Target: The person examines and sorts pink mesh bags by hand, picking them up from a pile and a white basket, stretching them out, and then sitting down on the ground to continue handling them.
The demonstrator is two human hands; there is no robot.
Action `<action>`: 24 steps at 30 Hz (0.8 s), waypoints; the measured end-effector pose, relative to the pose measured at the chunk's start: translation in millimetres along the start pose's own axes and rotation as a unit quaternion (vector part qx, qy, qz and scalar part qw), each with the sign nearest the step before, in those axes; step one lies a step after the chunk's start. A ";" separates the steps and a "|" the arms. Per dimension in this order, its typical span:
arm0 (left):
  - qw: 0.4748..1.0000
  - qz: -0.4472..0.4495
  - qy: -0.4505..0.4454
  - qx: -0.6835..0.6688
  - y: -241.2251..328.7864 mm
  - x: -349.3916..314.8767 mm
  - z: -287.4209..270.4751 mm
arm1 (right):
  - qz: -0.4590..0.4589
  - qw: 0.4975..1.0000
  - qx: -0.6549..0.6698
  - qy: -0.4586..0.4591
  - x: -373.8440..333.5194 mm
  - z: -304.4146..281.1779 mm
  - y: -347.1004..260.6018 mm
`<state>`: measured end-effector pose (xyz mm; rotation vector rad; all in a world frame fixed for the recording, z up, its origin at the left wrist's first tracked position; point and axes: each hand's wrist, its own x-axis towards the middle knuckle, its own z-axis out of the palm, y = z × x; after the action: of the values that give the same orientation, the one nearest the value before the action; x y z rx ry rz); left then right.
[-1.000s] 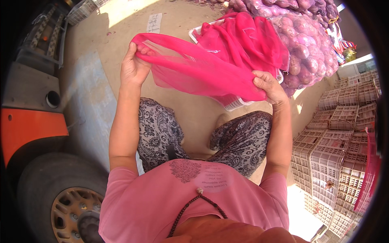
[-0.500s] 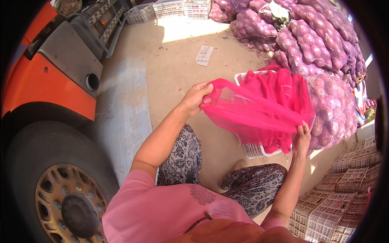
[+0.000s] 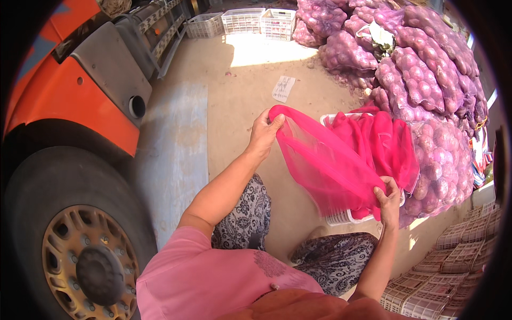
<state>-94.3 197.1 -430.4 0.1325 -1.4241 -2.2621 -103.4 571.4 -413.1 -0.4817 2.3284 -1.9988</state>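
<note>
A bright pink mesh bag (image 3: 325,160) is stretched out between my two hands. My left hand (image 3: 264,132) is closed on its upper left end, the thumb over the edge. Lower down on the right, my right hand (image 3: 389,200) pinches the opposite end. Behind and partly under the stretched bag stands a white plastic basket (image 3: 337,218), heaped with more folded pink mesh bags (image 3: 373,133). The stretched bag hides much of the basket's left side.
Purple net sacks of onions (image 3: 440,160) lean against the basket's right, with more piled behind (image 3: 416,77). White crates stand at the back (image 3: 242,22) and lower right (image 3: 442,282). An orange truck (image 3: 69,112) with a large wheel (image 3: 88,261) fills the left. A written card (image 3: 284,88) lies on the floor.
The pink bag has gone from a looped, bunched band to a broader, flatter sheet. My right hand has shifted left and lower along it. The whole view has shifted slightly.
</note>
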 end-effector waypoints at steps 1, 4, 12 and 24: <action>0.998 0.036 0.030 0.053 2.4 0.6 1.7 | 0.012 1.000 0.012 0.004 1.0 -1.6 2.7; 0.994 0.053 0.094 -0.035 11.9 -3.1 10.7 | 0.046 0.999 0.021 0.004 3.4 -6.2 7.8; 0.915 -0.267 -0.302 -0.007 11.9 -16.7 1.4 | 0.045 0.885 0.458 0.068 11.6 -67.2 45.6; 0.861 -0.191 -0.104 -0.460 7.1 5.6 -7.8 | 0.114 0.964 -0.025 -0.241 -7.1 4.2 -2.4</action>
<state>-94.4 185.7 -426.8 -0.1614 -0.2557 -3.1081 -95.2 568.9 -412.7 -0.5929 2.0277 -1.5173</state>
